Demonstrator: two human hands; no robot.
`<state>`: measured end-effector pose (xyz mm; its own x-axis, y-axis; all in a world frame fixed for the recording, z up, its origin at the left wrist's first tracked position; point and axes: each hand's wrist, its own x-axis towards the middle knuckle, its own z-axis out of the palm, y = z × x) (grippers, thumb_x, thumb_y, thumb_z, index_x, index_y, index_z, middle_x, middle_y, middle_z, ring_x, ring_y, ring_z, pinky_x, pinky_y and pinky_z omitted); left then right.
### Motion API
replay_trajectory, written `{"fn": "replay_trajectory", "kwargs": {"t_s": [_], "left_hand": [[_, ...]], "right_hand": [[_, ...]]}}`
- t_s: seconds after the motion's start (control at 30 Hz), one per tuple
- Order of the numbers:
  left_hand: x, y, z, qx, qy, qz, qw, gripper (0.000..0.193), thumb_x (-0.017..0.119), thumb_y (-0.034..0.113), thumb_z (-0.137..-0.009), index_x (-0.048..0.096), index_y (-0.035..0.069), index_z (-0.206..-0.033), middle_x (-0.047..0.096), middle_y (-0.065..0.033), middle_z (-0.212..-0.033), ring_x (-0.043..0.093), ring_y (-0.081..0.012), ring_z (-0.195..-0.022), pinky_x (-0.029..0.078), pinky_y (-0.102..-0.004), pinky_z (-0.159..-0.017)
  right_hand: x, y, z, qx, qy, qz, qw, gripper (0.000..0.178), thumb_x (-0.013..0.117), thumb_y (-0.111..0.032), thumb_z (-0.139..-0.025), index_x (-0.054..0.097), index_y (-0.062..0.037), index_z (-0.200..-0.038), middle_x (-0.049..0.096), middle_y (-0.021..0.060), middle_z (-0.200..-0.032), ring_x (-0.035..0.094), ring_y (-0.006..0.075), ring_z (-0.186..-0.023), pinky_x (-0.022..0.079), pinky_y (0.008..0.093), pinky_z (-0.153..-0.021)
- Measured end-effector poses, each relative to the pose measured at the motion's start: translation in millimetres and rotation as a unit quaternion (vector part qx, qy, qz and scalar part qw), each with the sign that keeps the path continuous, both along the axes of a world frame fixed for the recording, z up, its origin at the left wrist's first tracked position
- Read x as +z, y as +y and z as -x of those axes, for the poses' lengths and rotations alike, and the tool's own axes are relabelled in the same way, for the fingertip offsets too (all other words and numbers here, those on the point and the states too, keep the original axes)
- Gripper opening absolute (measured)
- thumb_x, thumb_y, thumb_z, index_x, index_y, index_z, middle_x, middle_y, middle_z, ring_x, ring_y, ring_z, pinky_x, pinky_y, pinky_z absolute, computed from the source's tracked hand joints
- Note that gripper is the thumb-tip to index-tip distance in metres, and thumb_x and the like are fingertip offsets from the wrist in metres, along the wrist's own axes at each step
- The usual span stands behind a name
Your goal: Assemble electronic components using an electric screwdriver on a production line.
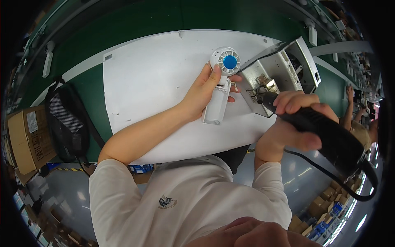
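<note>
My left hand (200, 92) is closed around a white handheld fan (216, 108) with a round head and a blue centre disc (230, 62). The fan's handle looks opened along its length, and a thin white wire loop shows beside its neck. On the right, my right hand (293, 117) grips a black corded electric screwdriver (331, 138). The driver's front end points left at small metal parts (255, 94) by the near-left corner of an open metal box (252, 76). Whether its tip touches them I cannot tell.
A white sheet (144, 74) covers the green table (144, 24). A black mesh bag (66, 123) and a cardboard box (31, 138) stand at the left. The screwdriver's black cable (317, 168) loops below my right arm. Another person's arm (349, 103) shows at the far right.
</note>
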<state>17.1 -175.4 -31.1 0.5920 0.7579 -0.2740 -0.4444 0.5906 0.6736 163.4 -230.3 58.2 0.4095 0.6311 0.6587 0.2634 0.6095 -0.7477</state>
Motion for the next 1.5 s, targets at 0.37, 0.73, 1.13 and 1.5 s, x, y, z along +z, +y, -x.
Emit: {"fn": "replay_trajectory", "kwargs": {"t_s": [0.37, 0.73, 1.13, 1.5], "left_hand": [[-7.7, 3.3, 3.2, -0.020, -0.005, -0.015, 1.000, 0.043, 0.027, 0.048, -0.102, 0.038, 0.014, -0.127, 0.062, -0.0061, -0.102, 0.059, -0.0116, -0.082, 0.049, -0.0261, -0.070], [-9.4, 3.0, 5.3, -0.015, -0.018, 0.019, 1.000, 0.045, 0.030, 0.051, -0.101, 0.042, 0.015, -0.125, 0.061, -0.0044, -0.100, 0.056, -0.0112, -0.081, 0.048, -0.0260, -0.070], [-9.4, 3.5, 2.7, -0.029, -0.023, 0.052, 0.998, 0.044, 0.032, 0.053, -0.100, 0.041, 0.017, -0.125, 0.059, -0.0038, -0.101, 0.056, -0.0112, -0.082, 0.049, -0.0264, -0.069], [-13.6, 2.4, 4.6, -0.039, -0.026, 0.015, 0.999, 0.049, 0.027, 0.054, -0.099, 0.039, 0.015, -0.125, 0.058, -0.0060, -0.101, 0.060, -0.0133, -0.083, 0.050, -0.0287, -0.067]], "right_hand": [[-16.3, 12.8, 13.9, 0.227, 0.104, -0.066, 0.966, 0.071, 0.046, -0.075, -0.081, 0.044, -0.0102, -0.111, 0.049, 0.0069, -0.064, 0.049, 0.0166, -0.048, 0.043, 0.0315, -0.044], [-41.1, 37.8, 20.5, 0.232, 0.097, -0.034, 0.967, 0.071, 0.042, -0.077, -0.081, 0.043, -0.0113, -0.107, 0.049, 0.0054, -0.064, 0.046, 0.0147, -0.045, 0.042, 0.0301, -0.042], [-41.3, 46.9, 26.4, 0.283, 0.122, -0.022, 0.951, 0.067, 0.051, -0.071, -0.081, 0.043, -0.0087, -0.106, 0.051, 0.0064, -0.064, 0.047, 0.0150, -0.045, 0.044, 0.0287, -0.041], [-5.8, 3.8, -5.4, 0.053, 0.026, -0.069, 0.996, 0.072, 0.048, -0.073, -0.082, 0.041, -0.0073, -0.112, 0.053, 0.0104, -0.068, 0.051, 0.0192, -0.049, 0.045, 0.0312, -0.042]]}}
